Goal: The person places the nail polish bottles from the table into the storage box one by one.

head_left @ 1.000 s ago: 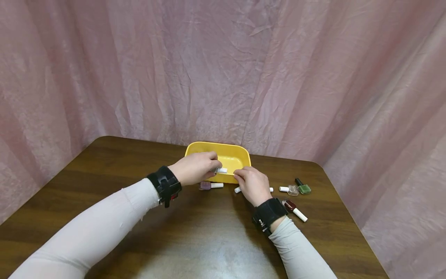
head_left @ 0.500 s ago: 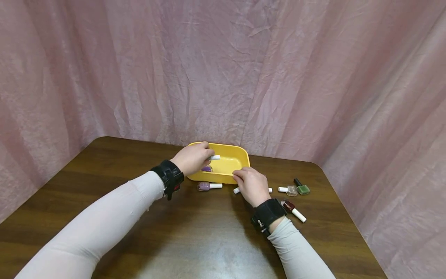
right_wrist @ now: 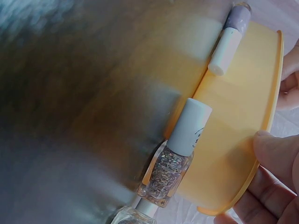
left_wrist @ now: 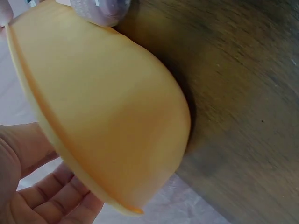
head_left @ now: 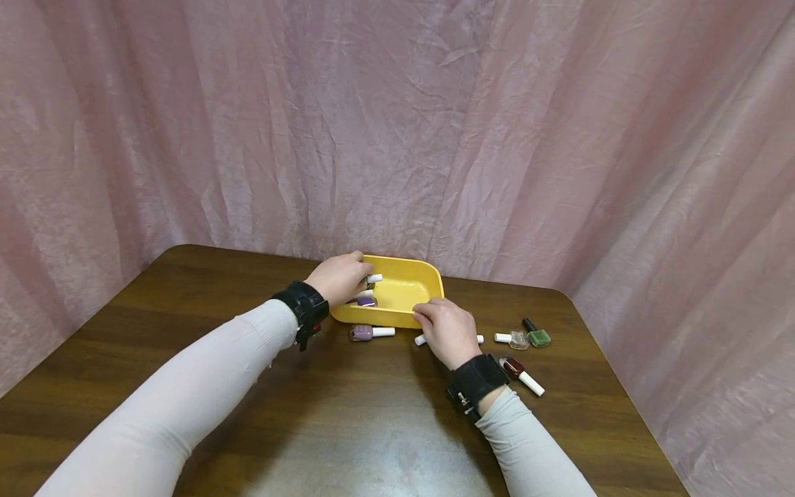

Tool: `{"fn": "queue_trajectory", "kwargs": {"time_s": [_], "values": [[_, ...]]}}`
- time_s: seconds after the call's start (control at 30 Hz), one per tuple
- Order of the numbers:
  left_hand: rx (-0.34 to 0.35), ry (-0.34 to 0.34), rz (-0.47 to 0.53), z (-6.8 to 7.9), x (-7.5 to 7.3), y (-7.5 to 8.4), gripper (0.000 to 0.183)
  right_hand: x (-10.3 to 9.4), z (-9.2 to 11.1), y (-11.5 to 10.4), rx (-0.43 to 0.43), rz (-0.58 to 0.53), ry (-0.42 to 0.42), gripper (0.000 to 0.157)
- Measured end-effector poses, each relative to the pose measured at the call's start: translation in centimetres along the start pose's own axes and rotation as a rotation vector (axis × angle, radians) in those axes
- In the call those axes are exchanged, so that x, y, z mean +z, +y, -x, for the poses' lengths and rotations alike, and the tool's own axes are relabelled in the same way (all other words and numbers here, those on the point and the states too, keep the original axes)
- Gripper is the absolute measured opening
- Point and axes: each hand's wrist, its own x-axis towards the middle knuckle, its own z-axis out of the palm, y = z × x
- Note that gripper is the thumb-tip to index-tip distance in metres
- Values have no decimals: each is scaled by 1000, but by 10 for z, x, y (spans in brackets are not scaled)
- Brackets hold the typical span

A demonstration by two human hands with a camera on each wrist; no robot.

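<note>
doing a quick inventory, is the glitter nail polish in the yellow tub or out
Out: the right wrist view shows the glitter nail polish lying on its side on the table, outside the yellow tub.

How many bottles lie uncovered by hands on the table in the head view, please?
4: the lilac bottle before the yellow tray; the clear bottle, green bottle and dark red bottle right of the right hand, which partly hides at least one more.
</note>
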Motion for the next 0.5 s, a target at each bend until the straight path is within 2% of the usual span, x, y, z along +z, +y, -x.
{"fn": "queue_trajectory", "kwargs": {"time_s": [0.5], "values": [[-70,-87,-10,-7,18,-17,19,0,-1,1,-1,0,-3,7]]}}
